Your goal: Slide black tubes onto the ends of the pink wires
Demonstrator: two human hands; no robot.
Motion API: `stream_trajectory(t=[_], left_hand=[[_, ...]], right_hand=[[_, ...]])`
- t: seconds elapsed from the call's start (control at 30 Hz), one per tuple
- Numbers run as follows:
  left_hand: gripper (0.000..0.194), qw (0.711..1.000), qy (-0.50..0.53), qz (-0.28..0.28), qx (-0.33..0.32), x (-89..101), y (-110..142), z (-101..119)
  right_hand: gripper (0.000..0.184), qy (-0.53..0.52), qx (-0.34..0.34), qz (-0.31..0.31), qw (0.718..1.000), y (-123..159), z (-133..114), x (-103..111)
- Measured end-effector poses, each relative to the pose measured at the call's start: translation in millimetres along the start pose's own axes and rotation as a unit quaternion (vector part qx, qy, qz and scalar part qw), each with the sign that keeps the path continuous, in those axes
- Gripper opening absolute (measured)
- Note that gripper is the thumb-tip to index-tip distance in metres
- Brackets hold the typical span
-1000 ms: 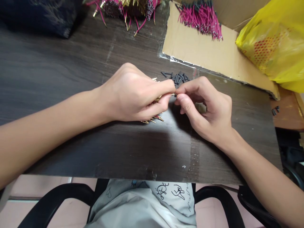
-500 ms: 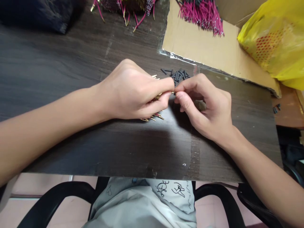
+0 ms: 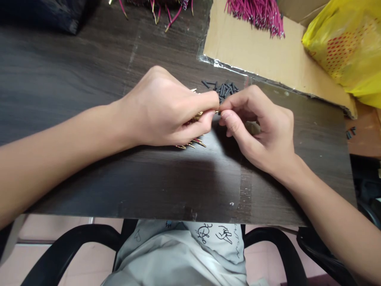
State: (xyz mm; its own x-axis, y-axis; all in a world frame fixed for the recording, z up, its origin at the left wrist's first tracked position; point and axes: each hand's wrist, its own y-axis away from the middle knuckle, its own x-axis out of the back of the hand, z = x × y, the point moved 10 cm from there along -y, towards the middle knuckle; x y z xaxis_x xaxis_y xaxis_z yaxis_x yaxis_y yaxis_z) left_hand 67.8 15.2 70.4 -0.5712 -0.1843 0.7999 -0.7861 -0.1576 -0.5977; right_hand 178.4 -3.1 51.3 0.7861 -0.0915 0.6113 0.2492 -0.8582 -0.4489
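Left hand (image 3: 166, 109) closed around a bundle of gold pins (image 3: 195, 143), thumb and forefinger pressed on one pin at the tips; right hand (image 3: 262, 127) pinched tight against it, apparently on a small black sleeve (image 3: 219, 113), mostly hidden. Almost no change over the last second: fingertips held together, so fitting judged in progress. Sleeve pile (image 3: 223, 88) just beyond, cardboard (image 3: 262, 55) further out.

Two hands (image 3: 171, 111), one yellow bag (image 3: 348, 43), one cardboard sheet (image 3: 262, 55), two pink-wire piles (image 3: 256, 14).

Dark wood-grain table (image 3: 74, 79), black chair armrests (image 3: 59, 254), pale pink floor (image 3: 44, 222)
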Motion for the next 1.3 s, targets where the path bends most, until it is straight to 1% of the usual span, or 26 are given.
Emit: stream_trajectory(t=[0.07,0.23,0.33,0.53,0.73,0.87,1.07,1.23,1.3], left_hand=[[0.026,1.000,-0.005,-0.001,0.001,-0.7,0.8,-0.4],[0.039,0.999,-0.016,-0.021,0.018,-6.3,3.5,-4.6],[0.042,0.999,-0.020,-0.036,0.025,-9.3,3.9,-6.0],[0.041,0.999,-0.041,-0.031,0.018,-7.9,1.0,-3.9],[0.043,0.997,-0.048,-0.051,0.031,-11.0,1.0,-4.6],[0.044,0.998,-0.040,-0.047,0.034,-9.8,1.6,-5.2],[0.034,1.000,-0.013,-0.023,0.008,-6.9,1.8,-4.3],[0.039,0.998,0.004,-0.049,0.033,-12.8,3.4,-9.8],[0.039,0.999,0.004,-0.045,0.028,-11.8,3.0,-8.3]], right_hand=[[0.013,0.004,0.004,-0.001,1.000,-0.2,-1.0,0.1],[0.011,0.016,0.008,-0.002,1.000,-0.6,-2.5,-0.2],[0.013,0.013,0.008,-0.002,1.000,-0.5,-2.0,-0.3],[0.020,0.002,-0.006,-0.006,1.000,0.4,0.6,-0.7],[0.021,0.005,-0.019,-0.009,1.000,0.9,0.3,-0.8],[0.018,0.007,-0.025,-0.013,1.000,1.3,1.7,-1.5],[0.022,0.005,-0.020,-0.009,1.000,0.9,2.3,-1.2],[0.023,0.009,-0.014,-0.009,1.000,0.0,0.9,-1.1],[0.022,0.010,-0.012,-0.009,1.000,0.1,0.7,-1.0]])
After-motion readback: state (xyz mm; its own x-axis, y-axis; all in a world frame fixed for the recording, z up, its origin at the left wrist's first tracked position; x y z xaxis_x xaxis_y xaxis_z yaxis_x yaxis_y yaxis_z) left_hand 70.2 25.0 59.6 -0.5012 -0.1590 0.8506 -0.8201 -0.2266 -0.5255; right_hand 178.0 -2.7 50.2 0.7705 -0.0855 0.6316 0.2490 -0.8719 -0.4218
